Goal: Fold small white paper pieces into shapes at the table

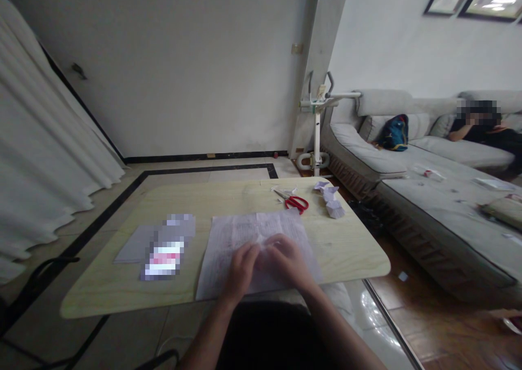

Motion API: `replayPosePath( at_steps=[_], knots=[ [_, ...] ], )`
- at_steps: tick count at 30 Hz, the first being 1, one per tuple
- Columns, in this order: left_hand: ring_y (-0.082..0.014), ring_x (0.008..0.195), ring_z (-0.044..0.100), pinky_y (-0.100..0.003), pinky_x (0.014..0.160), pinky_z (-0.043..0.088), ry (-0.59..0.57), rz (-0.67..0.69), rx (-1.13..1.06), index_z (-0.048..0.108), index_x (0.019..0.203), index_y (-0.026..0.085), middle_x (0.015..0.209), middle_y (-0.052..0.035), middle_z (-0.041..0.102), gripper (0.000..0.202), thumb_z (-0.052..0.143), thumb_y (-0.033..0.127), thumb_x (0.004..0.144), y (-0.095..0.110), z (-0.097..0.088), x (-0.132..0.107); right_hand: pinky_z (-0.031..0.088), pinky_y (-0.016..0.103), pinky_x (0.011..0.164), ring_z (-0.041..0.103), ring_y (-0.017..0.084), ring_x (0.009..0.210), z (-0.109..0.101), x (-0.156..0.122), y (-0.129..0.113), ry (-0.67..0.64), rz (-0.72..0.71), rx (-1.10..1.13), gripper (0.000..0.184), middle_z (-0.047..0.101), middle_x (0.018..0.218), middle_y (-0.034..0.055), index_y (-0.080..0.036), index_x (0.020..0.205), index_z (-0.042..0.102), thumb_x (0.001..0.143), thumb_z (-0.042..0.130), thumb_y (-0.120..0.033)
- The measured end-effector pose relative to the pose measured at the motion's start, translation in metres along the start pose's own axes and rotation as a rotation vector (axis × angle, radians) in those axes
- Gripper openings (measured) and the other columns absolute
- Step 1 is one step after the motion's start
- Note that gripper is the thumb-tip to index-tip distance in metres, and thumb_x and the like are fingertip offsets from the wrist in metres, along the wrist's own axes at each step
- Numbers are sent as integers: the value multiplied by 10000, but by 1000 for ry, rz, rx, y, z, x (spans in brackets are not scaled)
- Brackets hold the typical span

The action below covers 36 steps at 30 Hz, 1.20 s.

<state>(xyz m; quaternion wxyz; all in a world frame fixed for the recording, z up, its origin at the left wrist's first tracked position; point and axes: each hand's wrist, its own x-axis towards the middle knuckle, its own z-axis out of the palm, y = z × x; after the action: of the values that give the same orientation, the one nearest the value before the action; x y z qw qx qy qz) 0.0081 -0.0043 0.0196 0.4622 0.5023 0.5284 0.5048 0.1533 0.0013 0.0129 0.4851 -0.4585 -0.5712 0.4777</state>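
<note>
A large creased sheet of paper (228,234) with faint lines of print lies across the near middle of the table. My left hand (244,264) and my right hand (287,258) meet near its centre. Bent fingers of both hands pinch the paper, which puckers up between them. Exactly what the fingertips grip is partly hidden and blurred. Just beyond the sheet's far edge are scissors (297,202) with red handles, their blades pointing left. Folded paper pieces (335,209) stand in a row to their right.
More paper (132,245) and a pixelated bright item (165,258) lie on the left of the table (93,291). Small paper scraps surround the scissors. To the right stand a grey sofa (367,155) with a seated person, and white exercise equipment (317,131).
</note>
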Motion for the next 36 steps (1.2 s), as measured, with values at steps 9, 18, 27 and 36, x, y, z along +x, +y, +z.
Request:
replayPosePath(
  at_steps=[9,18,27,36],
  knots=[
    [-203,707,631,-270,628,490,-103,53,22,653,802,169,687,-18,654,281,630,447,772,-5,1,1,454,254,624,574,166,696,0,4,2,119,-30,-55,177,625,723,0,-213,756,611,826,563,-368],
    [-191,874,646,-278,718,523,-110,120,23,561,1128,207,1024,-57,661,323,601,255,811,-19,4,5,446,233,564,557,153,616,2,4,-2,197,-21,-81,161,593,629,-18,-217,663,578,783,581,-325],
    [-180,746,661,-274,682,528,-122,68,-6,608,976,179,828,-31,684,219,624,328,815,-14,2,6,442,225,532,563,148,607,2,2,3,113,-11,33,131,603,674,-18,-214,824,602,800,576,-340],
    [-173,737,665,-252,668,535,-76,85,-31,630,878,177,796,-18,672,195,659,347,788,-17,2,7,428,212,509,542,130,588,1,1,10,91,-20,42,139,586,671,-18,-208,908,617,821,599,-314]
  ],
)
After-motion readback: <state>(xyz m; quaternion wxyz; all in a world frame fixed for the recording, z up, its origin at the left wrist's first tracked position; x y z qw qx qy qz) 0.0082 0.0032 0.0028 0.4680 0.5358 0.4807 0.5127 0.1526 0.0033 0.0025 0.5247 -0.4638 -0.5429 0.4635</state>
